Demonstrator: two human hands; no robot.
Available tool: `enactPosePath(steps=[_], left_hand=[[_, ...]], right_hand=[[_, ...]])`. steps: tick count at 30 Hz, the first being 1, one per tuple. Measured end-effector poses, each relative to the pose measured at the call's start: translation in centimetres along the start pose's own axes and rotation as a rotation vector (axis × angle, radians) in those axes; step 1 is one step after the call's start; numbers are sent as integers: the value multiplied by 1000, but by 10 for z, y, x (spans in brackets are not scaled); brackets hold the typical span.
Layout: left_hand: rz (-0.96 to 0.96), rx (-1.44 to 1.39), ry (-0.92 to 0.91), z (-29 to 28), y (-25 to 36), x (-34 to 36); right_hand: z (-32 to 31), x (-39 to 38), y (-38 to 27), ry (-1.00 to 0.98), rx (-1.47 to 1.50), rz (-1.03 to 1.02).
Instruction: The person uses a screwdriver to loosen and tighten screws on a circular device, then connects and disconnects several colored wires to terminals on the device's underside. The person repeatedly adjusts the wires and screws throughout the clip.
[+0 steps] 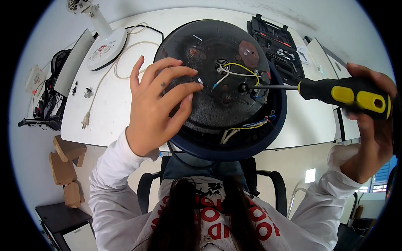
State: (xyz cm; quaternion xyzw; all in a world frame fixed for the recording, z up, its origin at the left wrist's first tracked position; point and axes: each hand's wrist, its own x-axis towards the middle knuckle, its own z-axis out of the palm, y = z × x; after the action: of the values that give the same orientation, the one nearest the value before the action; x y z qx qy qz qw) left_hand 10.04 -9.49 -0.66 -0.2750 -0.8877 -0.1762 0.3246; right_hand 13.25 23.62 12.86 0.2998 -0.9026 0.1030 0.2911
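Observation:
A round dark metal plate (217, 42) of an appliance lies slightly askew in a wider navy housing (232, 151), with loose yellow, white and blue wires (234, 67) at its middle and lower edge. My left hand (161, 98) has fingers spread and curved, fingertips resting on the plate's left part. My right hand (368, 121) grips a black-and-yellow screwdriver (328, 92) held horizontally; its shaft reaches left to a small dark fitting (243, 88) on the plate's right side, where the tip is hard to make out.
A white fan stand (106, 48) with cords and small parts (88, 93) is on the white table (102, 129). A tool case (272, 39) lies open at back right. Cardboard boxes (60, 169) are on the floor at left; my chair's armrests (276, 180) are beside me.

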Motion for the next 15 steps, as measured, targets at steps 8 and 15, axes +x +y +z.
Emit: enactPosePath(steps=[8, 15], left_hand=[[73, -24, -15, -1, 11, 3], [135, -44, -93, 11, 24, 1]], right_hand=[[4, -1, 1, 26, -14, -3], [8, -1, 4, 54, -17, 1]])
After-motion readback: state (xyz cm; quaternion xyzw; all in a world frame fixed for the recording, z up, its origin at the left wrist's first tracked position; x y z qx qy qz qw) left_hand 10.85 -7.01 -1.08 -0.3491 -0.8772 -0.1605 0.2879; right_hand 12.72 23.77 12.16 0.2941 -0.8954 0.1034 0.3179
